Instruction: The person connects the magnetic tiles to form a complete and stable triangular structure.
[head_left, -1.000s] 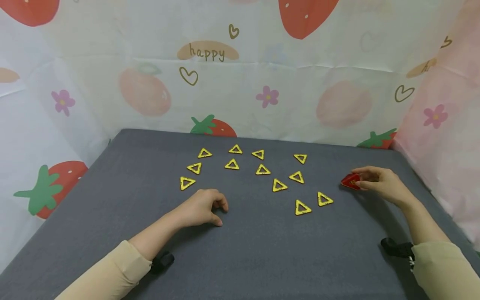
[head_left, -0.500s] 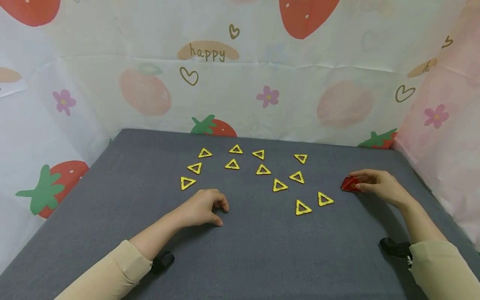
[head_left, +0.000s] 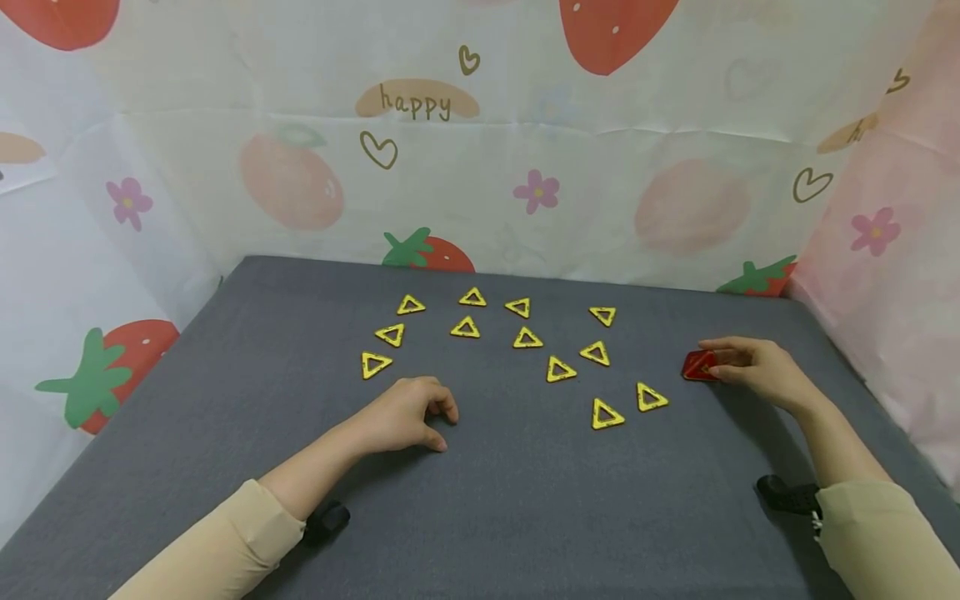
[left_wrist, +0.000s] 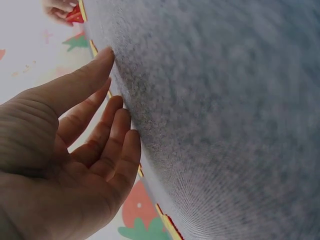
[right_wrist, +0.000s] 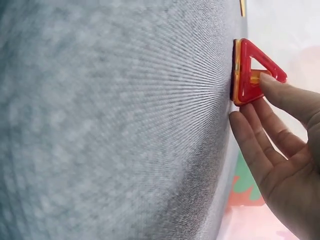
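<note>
Fingers and thumb of my right hand (head_left: 763, 372) pinch a red triangular frame tile (head_left: 697, 367) at the right of the table. In the right wrist view the tile (right_wrist: 244, 75) stands up from the cloth. A yellow strip runs along its foot, and the thumb lies over an orange part in its opening. My left hand (head_left: 405, 415) rests low over the cloth left of centre, fingers loosely bent, nothing in them. Its nearest things are yellow triangular frame tiles; one yellow tile (head_left: 366, 367) lies just beyond it. Another yellow tile (head_left: 642, 397) lies left of the right hand.
Several more yellow triangle tiles lie flat in a scattered arc across the grey table (head_left: 510, 500), among them one (head_left: 597, 414) at the front. A patterned cloth curtain (head_left: 465, 183) rises behind the table's back edge and along both sides.
My right hand has brought the tilted red tile down level against the table, shifting slightly left. The left hand and the yellow tiles have stayed put.
</note>
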